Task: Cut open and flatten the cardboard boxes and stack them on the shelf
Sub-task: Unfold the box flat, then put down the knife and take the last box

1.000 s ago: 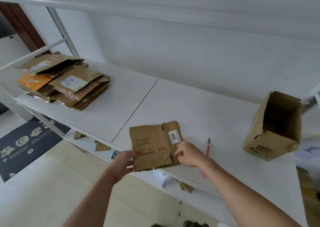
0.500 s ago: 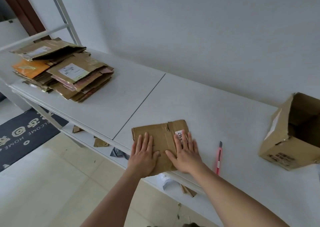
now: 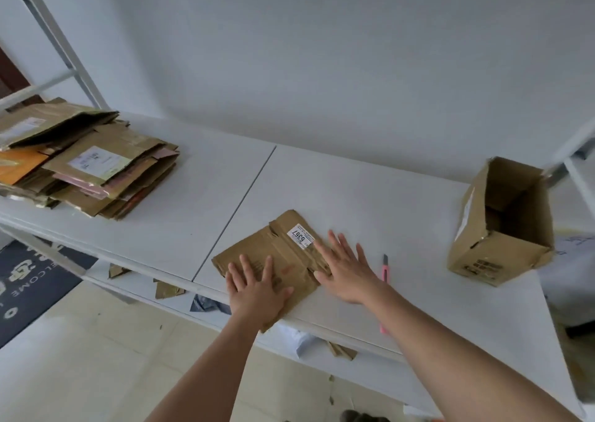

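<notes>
Left hand [image 3: 257, 288] flat, fingers straight, pressing flattened cardboard box [image 3: 273, 260] at shelf [image 3: 370, 202] front edge. Right hand [image 3: 346, 270] likewise flat on its right edge. Box brown, creased; white label reads 6367.

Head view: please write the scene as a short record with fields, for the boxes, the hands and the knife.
flattened box: flattened box lies flat at the front edge of the shelf, white label facing up
left hand: left hand presses on it, fingers straight
right hand: right hand flat on its right edge, fingers spread
knife: pink utility knife on the shelf, right of the right hand, untouched
open box: open box at far right, not yet cut
stack: stack of flattened boxes at far left
</notes>
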A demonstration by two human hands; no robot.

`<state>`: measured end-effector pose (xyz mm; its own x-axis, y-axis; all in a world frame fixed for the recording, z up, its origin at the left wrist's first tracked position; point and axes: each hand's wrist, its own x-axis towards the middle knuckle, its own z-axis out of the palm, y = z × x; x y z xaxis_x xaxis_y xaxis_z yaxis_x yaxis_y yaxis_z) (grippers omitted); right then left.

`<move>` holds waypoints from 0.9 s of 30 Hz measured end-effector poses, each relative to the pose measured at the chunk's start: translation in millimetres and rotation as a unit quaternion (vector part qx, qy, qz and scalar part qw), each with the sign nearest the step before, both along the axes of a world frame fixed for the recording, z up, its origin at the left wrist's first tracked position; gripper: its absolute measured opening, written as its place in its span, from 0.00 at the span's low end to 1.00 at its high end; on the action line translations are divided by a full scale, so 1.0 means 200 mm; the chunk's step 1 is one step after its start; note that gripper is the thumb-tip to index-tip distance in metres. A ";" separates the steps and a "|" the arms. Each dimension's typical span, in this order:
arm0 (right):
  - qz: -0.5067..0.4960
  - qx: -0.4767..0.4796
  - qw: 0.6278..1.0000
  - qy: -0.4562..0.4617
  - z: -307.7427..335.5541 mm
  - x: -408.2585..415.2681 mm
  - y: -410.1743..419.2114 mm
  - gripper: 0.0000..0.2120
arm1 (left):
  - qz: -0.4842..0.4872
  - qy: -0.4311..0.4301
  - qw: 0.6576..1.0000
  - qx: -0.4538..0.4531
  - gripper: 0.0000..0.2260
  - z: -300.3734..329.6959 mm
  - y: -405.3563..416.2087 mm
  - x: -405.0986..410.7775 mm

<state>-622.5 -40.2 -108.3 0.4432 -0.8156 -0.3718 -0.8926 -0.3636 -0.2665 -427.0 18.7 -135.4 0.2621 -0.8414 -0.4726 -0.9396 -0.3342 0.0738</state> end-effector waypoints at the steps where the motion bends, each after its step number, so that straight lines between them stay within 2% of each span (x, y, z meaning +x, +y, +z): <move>1: -0.005 -0.020 1.000 -0.003 0.02 -0.03 0.02 0.33 | 0.030 0.001 0.999 -0.013 0.38 0.01 -0.03 0.01; 3: -0.029 -0.062 0.998 -0.001 0.06 -0.11 0.05 0.32 | 0.087 0.000 0.994 -0.060 0.36 0.05 -0.10 0.04; 5: -0.080 -0.112 0.990 0.002 0.10 -0.20 0.09 0.32 | 0.097 0.003 0.990 -0.100 0.32 0.09 -0.17 0.01; 10: -0.217 -0.277 0.936 0.018 0.22 -0.43 0.21 0.35 | -0.041 0.066 0.987 -0.143 0.32 0.25 -0.26 -0.32; 13: -0.290 -0.326 0.900 0.009 0.30 -0.62 0.20 0.38 | -0.105 0.108 0.978 -0.143 0.32 0.32 -0.26 -0.55; 16: -0.345 -0.310 0.885 0.030 0.35 -0.77 0.14 0.40 | -0.114 0.128 0.978 -0.120 0.31 0.33 -0.22 -0.68; 22: -0.367 -0.220 0.904 0.009 0.34 -0.86 0.10 0.38 | -0.134 0.134 0.980 -0.066 0.31 0.30 -0.13 -0.78; 25: -0.374 -0.258 0.890 0.028 0.29 -0.85 0.11 0.36 | -0.135 0.143 0.978 -0.074 0.31 0.30 -0.09 -0.78; 27: -0.380 -0.282 0.879 0.062 0.28 -0.87 0.09 0.28 | -0.128 0.147 0.978 -0.069 0.31 0.30 -0.08 -0.77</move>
